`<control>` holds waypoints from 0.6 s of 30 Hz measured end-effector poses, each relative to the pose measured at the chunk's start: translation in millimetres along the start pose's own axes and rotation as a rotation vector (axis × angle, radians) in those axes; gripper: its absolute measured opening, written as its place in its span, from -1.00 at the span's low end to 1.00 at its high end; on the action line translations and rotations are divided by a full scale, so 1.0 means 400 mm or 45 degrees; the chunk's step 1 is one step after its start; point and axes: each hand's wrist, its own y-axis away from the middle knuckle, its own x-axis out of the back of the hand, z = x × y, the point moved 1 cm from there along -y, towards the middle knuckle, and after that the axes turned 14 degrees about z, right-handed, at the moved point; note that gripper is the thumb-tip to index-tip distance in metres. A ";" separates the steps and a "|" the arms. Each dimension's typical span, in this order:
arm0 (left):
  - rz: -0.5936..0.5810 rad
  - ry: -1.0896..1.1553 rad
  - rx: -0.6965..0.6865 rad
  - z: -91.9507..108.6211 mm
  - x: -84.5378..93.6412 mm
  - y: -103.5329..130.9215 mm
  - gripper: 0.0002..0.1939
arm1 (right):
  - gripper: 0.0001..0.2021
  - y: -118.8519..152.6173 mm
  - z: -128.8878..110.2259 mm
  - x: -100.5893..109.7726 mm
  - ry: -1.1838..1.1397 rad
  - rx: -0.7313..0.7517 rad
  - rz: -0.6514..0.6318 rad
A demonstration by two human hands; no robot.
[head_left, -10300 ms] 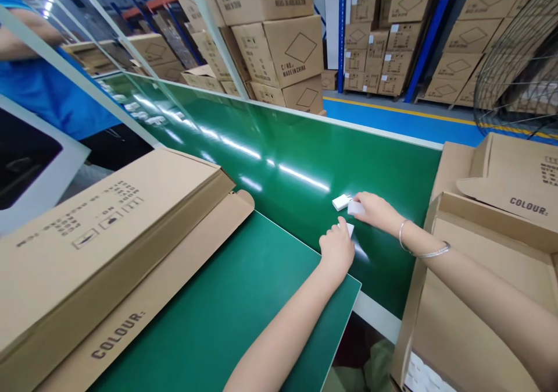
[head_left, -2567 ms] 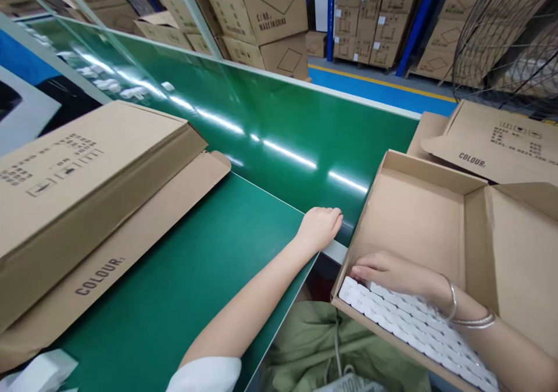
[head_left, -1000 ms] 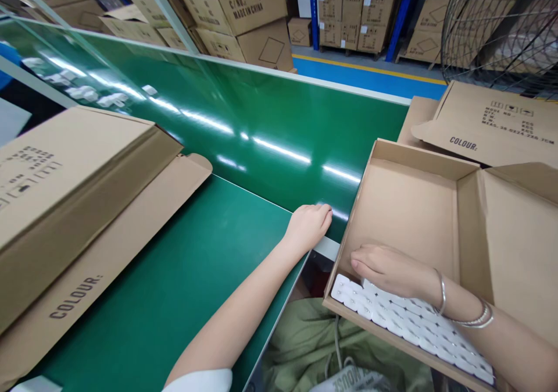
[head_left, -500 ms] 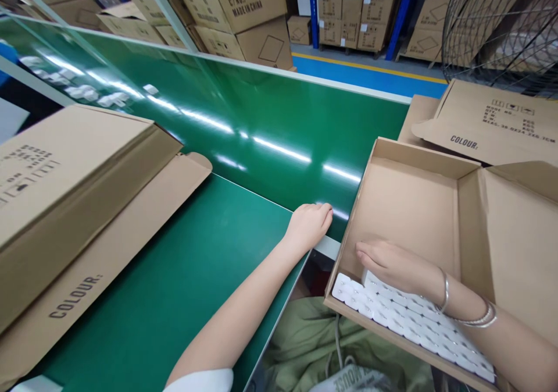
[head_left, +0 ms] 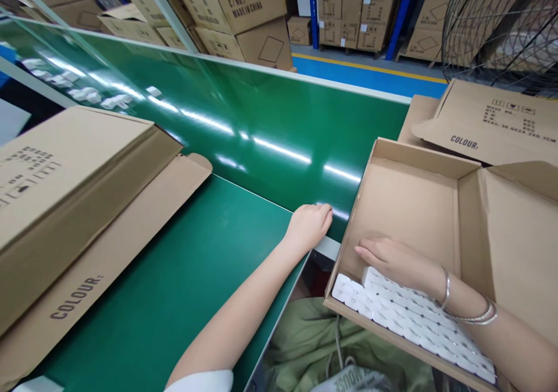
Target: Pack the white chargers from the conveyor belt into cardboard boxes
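Observation:
My left hand (head_left: 308, 226) rests at the edge where the green work surface (head_left: 192, 264) meets the green belt (head_left: 270, 118). Its fingers are curled closed, and what is in them, if anything, is hidden. Inside the open cardboard box (head_left: 414, 200) on the right, my right hand (head_left: 387, 258) hovers over small white pieces (head_left: 392, 313) with metal pins on top. The thumb and forefinger stretch leftward, slightly apart, with nothing visible between them; the other fingers are hidden. The white pieces stand in tight rows along the box's near side.
A cardboard box with a flap (head_left: 117, 246) covers the left of the work surface. Loose white pieces (head_left: 85, 94) lie far along the belt. Behind the open box is another carton (head_left: 492, 124); a wire fan guard (head_left: 501, 25) stands at the back right, near stacked cartons (head_left: 253, 8).
My right hand has lifted and shifted slightly, showing more of the white piece under it. Loose white pieces on the belt moved slightly rightward. My left hand stays put.

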 end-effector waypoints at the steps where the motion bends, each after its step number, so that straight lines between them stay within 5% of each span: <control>1: 0.001 -0.001 -0.001 0.000 -0.001 0.000 -0.69 | -0.61 -0.001 0.001 0.002 -0.020 0.009 -0.010; 18: 0.008 -0.025 -0.006 -0.003 -0.004 0.001 -0.68 | -0.71 0.004 0.080 0.067 -0.584 -0.125 -0.548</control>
